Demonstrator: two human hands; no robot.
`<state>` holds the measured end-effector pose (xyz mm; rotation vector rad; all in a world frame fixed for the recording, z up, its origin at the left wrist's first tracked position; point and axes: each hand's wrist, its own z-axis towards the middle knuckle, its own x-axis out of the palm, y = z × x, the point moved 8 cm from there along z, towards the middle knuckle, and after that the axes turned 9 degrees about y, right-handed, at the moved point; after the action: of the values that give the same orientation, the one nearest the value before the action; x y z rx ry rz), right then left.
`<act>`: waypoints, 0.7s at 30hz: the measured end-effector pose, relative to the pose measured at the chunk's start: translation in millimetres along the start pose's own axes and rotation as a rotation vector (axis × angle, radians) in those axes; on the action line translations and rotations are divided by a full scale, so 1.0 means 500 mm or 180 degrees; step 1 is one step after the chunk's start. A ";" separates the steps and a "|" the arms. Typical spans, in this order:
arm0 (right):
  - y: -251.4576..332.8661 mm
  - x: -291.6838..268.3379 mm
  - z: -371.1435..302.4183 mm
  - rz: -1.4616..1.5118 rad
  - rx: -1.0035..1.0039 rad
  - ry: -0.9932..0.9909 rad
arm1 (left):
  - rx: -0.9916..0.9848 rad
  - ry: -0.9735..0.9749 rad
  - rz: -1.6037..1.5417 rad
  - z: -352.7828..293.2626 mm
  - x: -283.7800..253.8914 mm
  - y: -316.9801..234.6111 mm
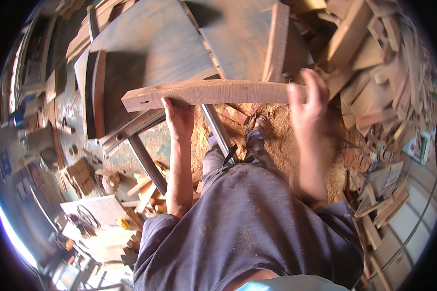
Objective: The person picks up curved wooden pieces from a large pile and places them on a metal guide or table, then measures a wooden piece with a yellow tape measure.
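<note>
Beam [213, 91] in hand at the near edge of the table [167, 48]

The beam, gently curved, spans left to right across the table's near edge; whether it touches the top, I cannot tell. The left hand [180, 121] grasps it toward its left end, thumb up on the near face, the other fingers hidden behind. The right hand [310, 94] is at the other end, past the table's near right corner, thumb and fingers apart; blur leaves its grip impossible to tell.

To handle it well, I would bring both grips in evenly from the ends, keep the curve level, keep fingertips from between wood and table, and watch the loose sawdust [281, 128] on the table's near side for footing.

Counted: two hands; one beam; one table, its top in two plates; one curved block [99, 94] at the table's left; one plank [277, 41] on its right part; two metal bars [148, 165] running from its near side. Offcuts [374, 87] right of the table are too many to count.
</note>
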<state>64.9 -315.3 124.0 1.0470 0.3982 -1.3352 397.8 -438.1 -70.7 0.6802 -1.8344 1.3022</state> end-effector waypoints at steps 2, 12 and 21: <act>-0.116 0.062 -0.021 0.0877 0.1214 0.0965 | 0.0040 0.0189 -0.0306 0.003 -0.019 -0.030; -0.025 0.208 -0.051 0.3594 0.1601 0.2361 | 0.0465 -0.0888 -0.1591 -0.003 -0.128 -0.066; -0.084 0.336 0.020 0.4094 0.2144 0.2205 | -0.1626 -0.0359 0.1362 0.009 -0.167 -0.064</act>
<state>65.4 -418.4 -15.2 1.8511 -0.2807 0.1258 468.5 -453.8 -123.8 0.0868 -2.3689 0.9851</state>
